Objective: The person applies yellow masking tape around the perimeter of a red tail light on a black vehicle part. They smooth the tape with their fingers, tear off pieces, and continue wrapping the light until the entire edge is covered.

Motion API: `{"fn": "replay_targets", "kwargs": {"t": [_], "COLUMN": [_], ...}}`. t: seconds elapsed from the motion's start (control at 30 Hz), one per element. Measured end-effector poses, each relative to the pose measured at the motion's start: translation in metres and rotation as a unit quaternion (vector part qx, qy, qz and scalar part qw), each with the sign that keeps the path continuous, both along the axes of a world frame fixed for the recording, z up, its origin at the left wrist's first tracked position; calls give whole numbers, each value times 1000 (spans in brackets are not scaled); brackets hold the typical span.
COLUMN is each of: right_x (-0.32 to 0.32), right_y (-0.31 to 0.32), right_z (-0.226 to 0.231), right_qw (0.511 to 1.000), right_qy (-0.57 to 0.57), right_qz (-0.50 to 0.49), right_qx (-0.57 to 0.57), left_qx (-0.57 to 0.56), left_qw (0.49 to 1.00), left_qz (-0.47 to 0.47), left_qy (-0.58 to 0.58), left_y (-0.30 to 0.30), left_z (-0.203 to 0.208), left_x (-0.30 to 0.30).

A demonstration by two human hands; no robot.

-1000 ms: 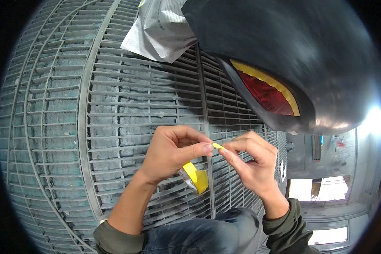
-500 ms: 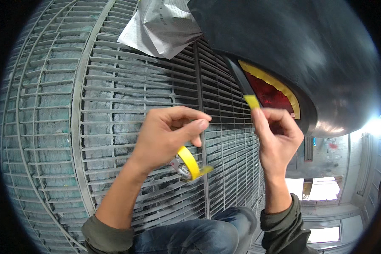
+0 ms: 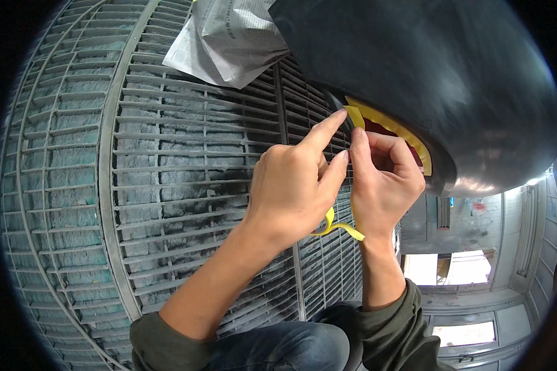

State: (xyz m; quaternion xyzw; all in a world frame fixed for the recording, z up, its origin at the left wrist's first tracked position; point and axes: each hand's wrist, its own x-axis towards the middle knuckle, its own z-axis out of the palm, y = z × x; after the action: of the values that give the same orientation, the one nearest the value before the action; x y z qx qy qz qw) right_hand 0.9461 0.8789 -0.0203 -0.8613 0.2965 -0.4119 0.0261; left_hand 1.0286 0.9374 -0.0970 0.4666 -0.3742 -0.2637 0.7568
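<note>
My right hand (image 3: 387, 179) pinches a short strip of yellow masking tape (image 3: 354, 116) between thumb and index finger. The strip lies against the near corner of a red lens (image 3: 380, 125), whose upper edge carries more yellow tape (image 3: 408, 128). My left hand (image 3: 291, 185) points its index finger onto that strip's left side, thumb apart, other fingers curled. Below its palm shows the yellow edge of a tape roll (image 3: 330, 217), mostly hidden behind the hand, with a loose tail reaching my right wrist. The lens is set into a large dark curved panel (image 3: 414, 68).
Metal floor grating (image 3: 167, 185) spreads beneath, with greyish-green matting under it. A crumpled sheet of printed paper (image 3: 229, 40) hangs beside the panel at the top. My bent knee (image 3: 291, 346) is at the lower edge. Bright windows (image 3: 467, 268) lie at the right.
Both hands have moved toward the lens and come together. The tape strip now meets the lens's corner, and my left index finger has stretched out onto it. The roll has slipped mostly from sight.
</note>
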Motion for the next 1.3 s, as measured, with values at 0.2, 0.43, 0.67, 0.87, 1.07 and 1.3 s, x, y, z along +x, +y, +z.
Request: {"fn": "replay_targets", "kwargs": {"t": [0.2, 0.43, 0.67, 0.87, 1.07, 1.3], "right_x": [2, 4, 5, 6, 5, 5], "right_y": [-5, -5, -5, -5, -6, -5], "right_z": [-7, -9, -9, -11, -10, -11], "right_qw": [999, 999, 999, 999, 999, 999], "right_qy": [1, 5, 2, -4, 3, -4], "right_qz": [-4, -7, -7, -14, -11, -9], "right_qx": [-33, -47, -47, -46, -49, -41], "left_qx": [13, 19, 20, 21, 18, 8], "left_qw": [998, 996, 991, 987, 988, 992], "left_qz": [43, 61, 87, 98, 99, 65], "left_qy": [-39, -65, -100, -123, -119, -106], "left_y": [0, -5, -6, -5, -5, -5], "left_z": [0, 1, 2, 4, 5, 6], "left_x": [0, 2, 4, 6, 6, 7]}}
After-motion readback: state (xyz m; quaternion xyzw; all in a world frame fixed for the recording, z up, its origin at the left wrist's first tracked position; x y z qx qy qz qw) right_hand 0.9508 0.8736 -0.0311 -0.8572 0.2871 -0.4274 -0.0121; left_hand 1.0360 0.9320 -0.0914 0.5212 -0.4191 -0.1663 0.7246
